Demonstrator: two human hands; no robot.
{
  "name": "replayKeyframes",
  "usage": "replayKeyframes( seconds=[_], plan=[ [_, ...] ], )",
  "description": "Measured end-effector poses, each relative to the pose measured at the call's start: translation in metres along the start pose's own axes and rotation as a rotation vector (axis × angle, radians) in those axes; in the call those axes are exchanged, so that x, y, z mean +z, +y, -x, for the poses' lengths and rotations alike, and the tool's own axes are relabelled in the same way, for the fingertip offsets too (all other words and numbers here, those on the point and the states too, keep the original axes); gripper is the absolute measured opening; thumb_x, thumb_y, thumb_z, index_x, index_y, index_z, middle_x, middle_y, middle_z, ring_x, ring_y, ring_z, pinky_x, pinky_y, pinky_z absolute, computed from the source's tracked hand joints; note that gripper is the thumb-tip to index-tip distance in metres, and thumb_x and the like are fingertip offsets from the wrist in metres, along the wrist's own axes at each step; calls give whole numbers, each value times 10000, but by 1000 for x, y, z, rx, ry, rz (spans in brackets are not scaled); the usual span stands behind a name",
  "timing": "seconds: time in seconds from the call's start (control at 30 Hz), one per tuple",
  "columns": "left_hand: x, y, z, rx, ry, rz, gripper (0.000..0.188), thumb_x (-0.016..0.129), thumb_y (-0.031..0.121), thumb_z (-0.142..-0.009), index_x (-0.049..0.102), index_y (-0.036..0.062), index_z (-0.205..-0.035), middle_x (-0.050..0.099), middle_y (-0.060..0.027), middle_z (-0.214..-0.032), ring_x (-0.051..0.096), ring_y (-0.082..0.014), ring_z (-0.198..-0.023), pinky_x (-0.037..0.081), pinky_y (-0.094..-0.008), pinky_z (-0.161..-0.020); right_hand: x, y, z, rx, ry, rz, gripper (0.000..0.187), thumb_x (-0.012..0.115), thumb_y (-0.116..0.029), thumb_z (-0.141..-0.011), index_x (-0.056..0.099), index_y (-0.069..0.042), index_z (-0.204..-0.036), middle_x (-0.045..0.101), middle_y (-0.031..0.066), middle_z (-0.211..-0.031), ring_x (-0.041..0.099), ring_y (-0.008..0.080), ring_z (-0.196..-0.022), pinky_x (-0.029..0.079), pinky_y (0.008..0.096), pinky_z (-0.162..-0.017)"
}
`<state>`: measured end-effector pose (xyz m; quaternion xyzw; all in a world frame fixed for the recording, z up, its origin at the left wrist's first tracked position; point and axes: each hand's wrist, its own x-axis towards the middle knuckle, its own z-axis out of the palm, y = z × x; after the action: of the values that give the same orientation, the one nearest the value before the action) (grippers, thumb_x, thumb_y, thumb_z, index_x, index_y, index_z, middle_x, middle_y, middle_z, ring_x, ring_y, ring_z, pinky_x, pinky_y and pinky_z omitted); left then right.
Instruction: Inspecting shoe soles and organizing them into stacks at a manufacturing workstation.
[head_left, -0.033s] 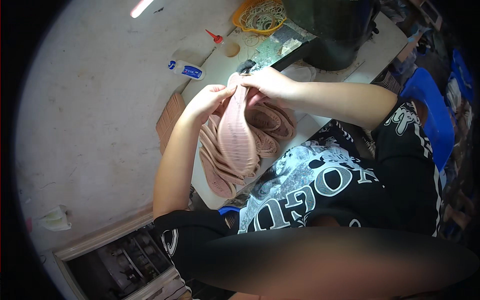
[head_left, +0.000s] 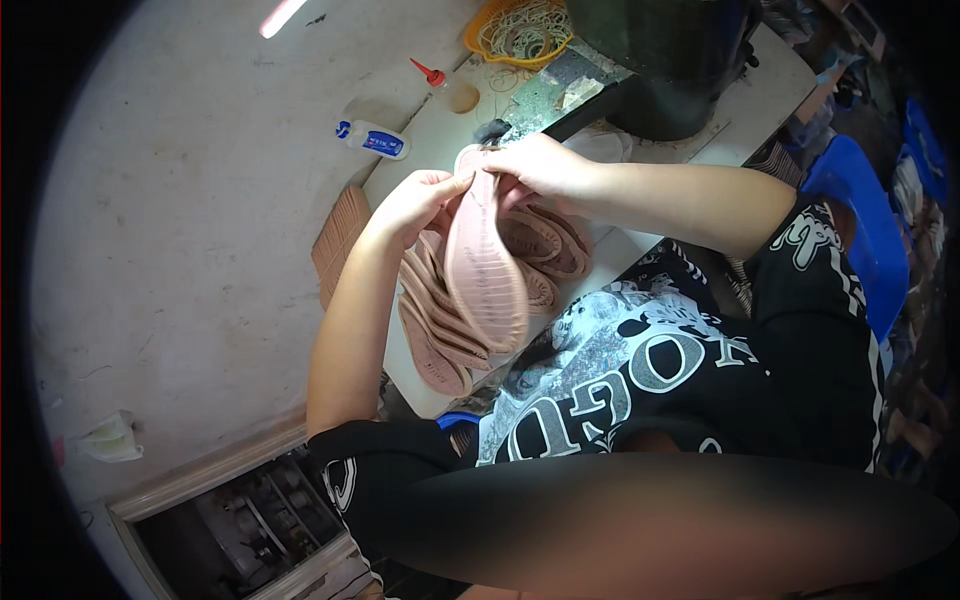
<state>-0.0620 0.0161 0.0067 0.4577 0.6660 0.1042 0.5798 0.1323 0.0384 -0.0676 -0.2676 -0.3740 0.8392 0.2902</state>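
A long pink shoe sole [head_left: 485,275] with crosswise ribs hangs from both my hands, its far end pinched between my fingers and its wide end toward me. My left hand [head_left: 425,200] is closed on the left edge near the top. On the other edge, my right hand [head_left: 540,170] grips the same sole with thumb on top; some of its fingers are hidden behind. Below lies a pile of similar pink soles [head_left: 435,350], several of them stacked in a row on the white table [head_left: 425,400]. More curled soles [head_left: 545,240] sit to the right, under my right wrist.
A brown ribbed piece [head_left: 340,240] leans at the table's left edge. Beyond are a white-and-blue bottle [head_left: 378,140], a red-tipped bottle [head_left: 455,95], a small dark object [head_left: 492,132], a yellow basket of cords [head_left: 520,35] and a large dark container [head_left: 660,70]. A blue chair [head_left: 860,230] stands right.
The wide lower end of the held sole has swung slightly to the right. Both hands keep their grip in about the same place.
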Motion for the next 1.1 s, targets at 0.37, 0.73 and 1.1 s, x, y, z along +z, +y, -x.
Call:
replayKeyframes(
  seconds=[0.37, 0.73, 1.1],
  plan=[
    [14, 2, -3, -30, -9, 228, 487, 578, 441, -932, 605, 34, -666, 592, -74, -519, 505, -118, -357, 399, -216, -362, -45, -38, 70, 235, -345, 323, 336, 716, -211, -826, 660, 61, -1016, 686, 86, -924, 627, 106, -743, 510, 243, -707],
    [-24, -7, -23, -1, 125, 120, 516, 599, 488, -906, 574, 76, -596, 503, -4, -440, 395, -57, -312, 272, -192, -314, -16, -39, 47, 167, -83, -111, 252, 672, -135, -878, 655, 66, -1029, 690, 85, -933, 643, 91, -792, 520, 227, -726],
    [43, -32, 44, 494, 259, 932, 246, 552, 160, -966, 533, -6, -1147, 634, -67, -1013, 618, -137, -883, 495, -279, -821, 34, -28, 52, 112, -306, 348, 246, 657, -166, -907, 623, 15, -1070, 658, 22, -923, 578, 53, -824, 482, 234, -746]
  ],
)
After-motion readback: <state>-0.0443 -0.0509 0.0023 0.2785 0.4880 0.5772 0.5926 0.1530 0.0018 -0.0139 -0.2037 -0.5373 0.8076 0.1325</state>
